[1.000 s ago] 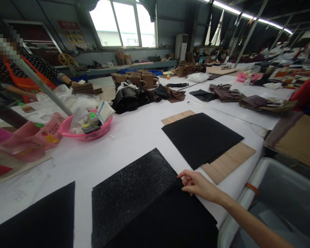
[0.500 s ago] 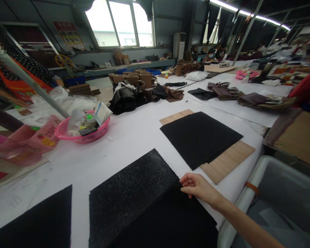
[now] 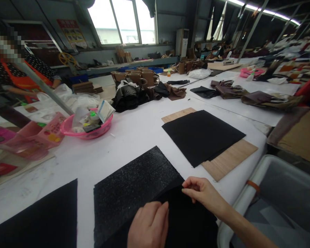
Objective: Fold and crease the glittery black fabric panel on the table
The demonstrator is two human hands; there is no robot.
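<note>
Head view: both hands work on a black sheet (image 3: 193, 224) that lies at the near edge of the white table (image 3: 134, 137), on top of a sparkly black pad (image 3: 131, 189). The right hand (image 3: 203, 193) sits at the sheet's far corner with its fingertips (image 3: 187, 187) pinched together on the corner's edge. The left hand (image 3: 150, 225) lies knuckles-up on the sheet just beside the right hand, fingers close together and pressed flat on the fabric; whether it grips anything I cannot tell. The two hands are near each other but not touching.

To the left of the pad, apart from it, lies another black piece (image 3: 41, 217) at the table's near edge. Farther back on the right, a stack of black sheets (image 3: 201, 134) rests on a wooden board (image 3: 229, 158), which shows at two corners. A grey bin (image 3: 279, 199) stands against the table edge on the right, just beside the right forearm. On the left, a pink bowl (image 3: 86, 129) holds small bottles and a card. Behind it a person in an orange apron (image 3: 23, 81) works at the far side. Dark bags (image 3: 134, 94) are piled mid-table.
</note>
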